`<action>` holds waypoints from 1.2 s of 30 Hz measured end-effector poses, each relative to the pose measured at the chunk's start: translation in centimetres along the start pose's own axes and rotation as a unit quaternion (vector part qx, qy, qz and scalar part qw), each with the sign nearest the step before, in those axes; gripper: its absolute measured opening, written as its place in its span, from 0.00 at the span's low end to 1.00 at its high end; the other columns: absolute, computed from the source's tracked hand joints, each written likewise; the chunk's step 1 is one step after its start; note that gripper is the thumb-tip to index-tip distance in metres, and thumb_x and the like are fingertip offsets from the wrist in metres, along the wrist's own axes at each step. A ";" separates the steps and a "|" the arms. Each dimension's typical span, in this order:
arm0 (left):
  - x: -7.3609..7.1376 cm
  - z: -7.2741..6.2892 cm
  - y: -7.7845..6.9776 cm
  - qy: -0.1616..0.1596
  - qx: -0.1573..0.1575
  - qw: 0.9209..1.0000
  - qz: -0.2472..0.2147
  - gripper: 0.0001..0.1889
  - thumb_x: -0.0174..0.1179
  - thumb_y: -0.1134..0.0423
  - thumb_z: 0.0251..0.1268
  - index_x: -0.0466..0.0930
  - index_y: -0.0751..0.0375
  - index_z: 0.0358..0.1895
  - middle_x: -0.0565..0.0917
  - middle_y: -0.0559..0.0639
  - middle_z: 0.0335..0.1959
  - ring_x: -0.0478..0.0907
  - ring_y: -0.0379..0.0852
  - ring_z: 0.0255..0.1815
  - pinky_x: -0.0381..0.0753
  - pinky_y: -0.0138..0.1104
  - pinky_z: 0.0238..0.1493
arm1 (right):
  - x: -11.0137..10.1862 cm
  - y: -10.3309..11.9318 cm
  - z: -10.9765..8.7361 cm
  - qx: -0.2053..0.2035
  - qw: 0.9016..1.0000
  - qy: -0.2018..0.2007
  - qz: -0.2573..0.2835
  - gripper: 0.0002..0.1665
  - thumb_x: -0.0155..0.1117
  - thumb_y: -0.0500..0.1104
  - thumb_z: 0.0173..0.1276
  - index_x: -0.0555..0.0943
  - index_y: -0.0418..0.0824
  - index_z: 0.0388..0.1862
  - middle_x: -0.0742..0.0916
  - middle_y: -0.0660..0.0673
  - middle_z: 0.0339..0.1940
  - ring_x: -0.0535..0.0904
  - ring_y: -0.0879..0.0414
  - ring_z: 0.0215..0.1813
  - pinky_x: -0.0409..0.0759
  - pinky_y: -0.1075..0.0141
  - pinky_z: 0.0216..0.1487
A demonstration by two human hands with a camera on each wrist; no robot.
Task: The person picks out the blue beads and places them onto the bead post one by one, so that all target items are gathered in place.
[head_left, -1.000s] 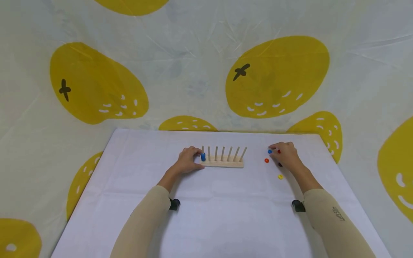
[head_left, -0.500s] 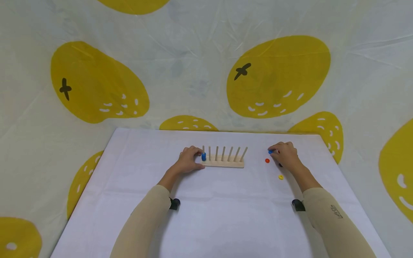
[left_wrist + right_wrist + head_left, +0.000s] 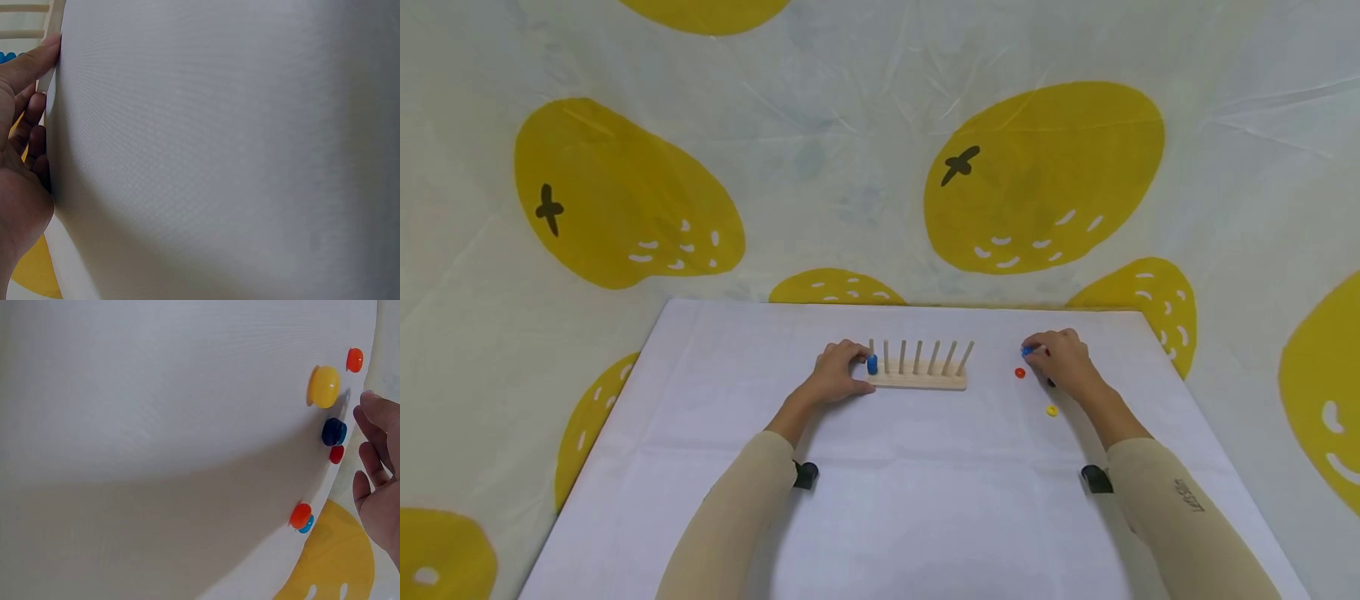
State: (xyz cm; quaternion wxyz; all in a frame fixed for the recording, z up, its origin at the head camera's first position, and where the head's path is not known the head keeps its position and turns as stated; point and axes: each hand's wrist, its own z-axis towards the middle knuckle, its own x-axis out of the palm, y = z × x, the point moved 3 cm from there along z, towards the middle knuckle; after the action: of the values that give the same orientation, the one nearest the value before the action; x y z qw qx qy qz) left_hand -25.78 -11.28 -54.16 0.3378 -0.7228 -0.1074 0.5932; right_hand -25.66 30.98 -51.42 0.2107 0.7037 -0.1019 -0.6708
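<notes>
In the head view, a wooden peg rack [image 3: 917, 381] with a row of upright pegs stands on the white table, blue beads [image 3: 872, 365] stacked on its leftmost peg. My left hand [image 3: 837, 372] grips the rack's left end, thumb at the front edge; the left wrist view shows that thumb [image 3: 45, 57] against the base. To the right, my right hand [image 3: 1063, 360] pinches a blue bead [image 3: 1027, 352] between thumb and fingertips, low over the cloth. That bead is hidden in the right wrist view, where the fingers [image 3: 375, 465] are bent.
Near my right hand lie an orange-red bead [image 3: 1020, 373], a yellow bead [image 3: 1052, 411] and a dark bead [image 3: 1051, 382]. The right wrist view also shows a red bead [image 3: 337, 454] and another orange bead [image 3: 300, 515]. A fruit-patterned cloth [image 3: 850, 208] hangs behind the table.
My right fingers have closed on the blue bead and shifted it very slightly. The left hand and the peg rack stay in place.
</notes>
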 end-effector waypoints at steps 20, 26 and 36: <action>-0.2 -0.3 -0.1 -0.005 -0.003 1.000 -0.012 0.32 0.79 0.54 0.55 0.79 0.56 0.63 0.81 0.50 0.56 0.69 0.54 0.62 0.64 0.51 0.70 | -2.8 6.4 -1.0 -0.101 0.993 -0.062 0.027 0.15 0.70 0.38 0.71 0.86 0.36 0.56 0.89 0.38 0.50 0.80 0.42 0.52 0.81 0.46 0.52; 0.0 -0.2 -0.1 -0.006 -0.004 1.000 -0.013 0.32 0.79 0.53 0.55 0.79 0.55 0.63 0.80 0.50 0.56 0.69 0.53 0.61 0.65 0.49 0.68 | -3.5 8.8 -1.1 -0.119 0.989 -0.074 0.036 0.15 0.70 0.38 0.71 0.86 0.38 0.55 0.90 0.40 0.49 0.81 0.44 0.51 0.82 0.48 0.51; -0.1 -0.2 -0.3 -0.006 -0.007 1.000 -0.012 0.32 0.79 0.54 0.55 0.79 0.56 0.63 0.80 0.50 0.56 0.69 0.53 0.62 0.65 0.49 0.69 | -3.7 13.7 -0.6 -0.183 0.975 -0.104 0.067 0.14 0.74 0.38 0.67 0.88 0.40 0.52 0.91 0.43 0.46 0.81 0.47 0.48 0.81 0.52 0.46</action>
State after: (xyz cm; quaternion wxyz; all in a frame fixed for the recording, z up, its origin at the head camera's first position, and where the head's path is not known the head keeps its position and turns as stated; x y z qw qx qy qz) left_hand -25.56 -11.19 -53.93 0.3393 -0.7201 -0.1219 0.5928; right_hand -23.47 20.44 -42.10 0.3686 0.5716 -0.0455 -0.7317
